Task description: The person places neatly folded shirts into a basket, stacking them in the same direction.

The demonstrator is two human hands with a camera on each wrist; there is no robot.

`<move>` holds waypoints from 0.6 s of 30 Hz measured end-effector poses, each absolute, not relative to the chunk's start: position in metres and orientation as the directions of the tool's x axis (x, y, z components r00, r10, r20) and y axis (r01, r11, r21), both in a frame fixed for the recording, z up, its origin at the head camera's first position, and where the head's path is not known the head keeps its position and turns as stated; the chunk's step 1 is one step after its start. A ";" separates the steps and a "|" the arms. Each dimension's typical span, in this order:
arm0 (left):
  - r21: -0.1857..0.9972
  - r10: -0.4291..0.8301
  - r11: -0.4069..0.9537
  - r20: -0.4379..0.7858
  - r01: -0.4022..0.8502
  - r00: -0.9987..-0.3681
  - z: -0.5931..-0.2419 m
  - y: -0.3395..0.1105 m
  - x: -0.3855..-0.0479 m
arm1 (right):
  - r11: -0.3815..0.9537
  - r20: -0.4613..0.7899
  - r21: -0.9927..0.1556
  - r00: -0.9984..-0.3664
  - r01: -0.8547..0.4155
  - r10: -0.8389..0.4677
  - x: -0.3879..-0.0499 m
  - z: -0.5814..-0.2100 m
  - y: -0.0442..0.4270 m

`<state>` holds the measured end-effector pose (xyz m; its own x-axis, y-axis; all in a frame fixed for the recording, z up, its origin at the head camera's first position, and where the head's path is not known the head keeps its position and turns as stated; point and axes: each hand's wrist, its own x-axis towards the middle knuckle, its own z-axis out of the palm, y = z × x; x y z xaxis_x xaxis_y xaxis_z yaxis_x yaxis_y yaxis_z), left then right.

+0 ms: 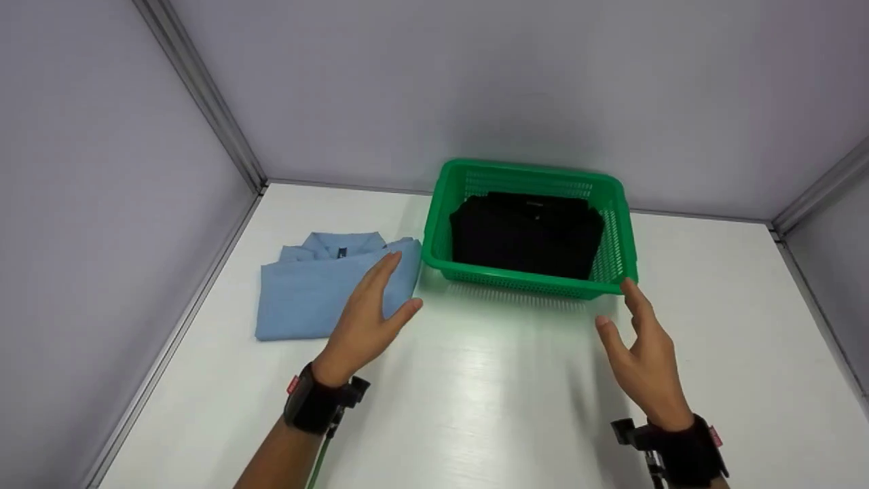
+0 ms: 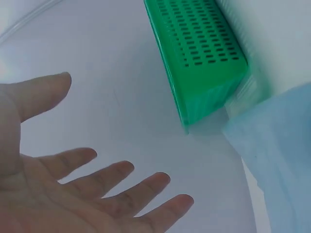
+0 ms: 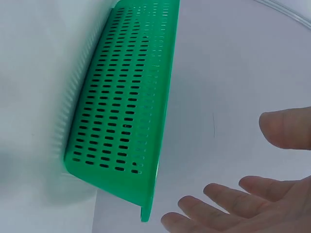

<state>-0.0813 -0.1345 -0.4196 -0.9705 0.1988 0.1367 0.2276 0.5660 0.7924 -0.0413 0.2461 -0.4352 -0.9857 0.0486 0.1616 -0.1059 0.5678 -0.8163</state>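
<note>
A green plastic basket [image 1: 516, 275] with slotted sides stands at the back of the white table. Inside it lies a folded black garment [image 1: 526, 238]. To the basket's left is a folded light blue collared shirt [image 1: 299, 299], its corner close to the basket wall. My left hand [image 1: 366, 326], fingers extended and thumb spread, hovers over the shirt's right part and hides some of it. Near the basket's front right corner, my right hand [image 1: 645, 360] is held in the air with its thumb apart from the fingers. Both wrist views show bare palms with nothing in them.
A white table [image 1: 468, 407] spreads out in front of the basket. Pale panels [image 1: 529, 88] wall it in at the back and both sides, with metal rails [image 1: 204, 95] at the corners. Each wrist wears a black band [image 1: 316, 404] with a small camera.
</note>
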 end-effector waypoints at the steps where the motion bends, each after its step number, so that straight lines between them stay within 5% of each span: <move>1: 0.790 0.206 0.565 0.144 0.238 -0.968 -0.421 -0.128 -0.079 | 0.573 0.174 -0.812 -0.983 -0.110 0.059 -0.039 -0.437 0.245; 18: 0.686 0.237 0.611 0.316 0.394 -0.919 -0.447 -0.070 -0.022 | 0.738 0.313 -0.650 -0.949 -0.179 0.045 0.008 -0.455 0.222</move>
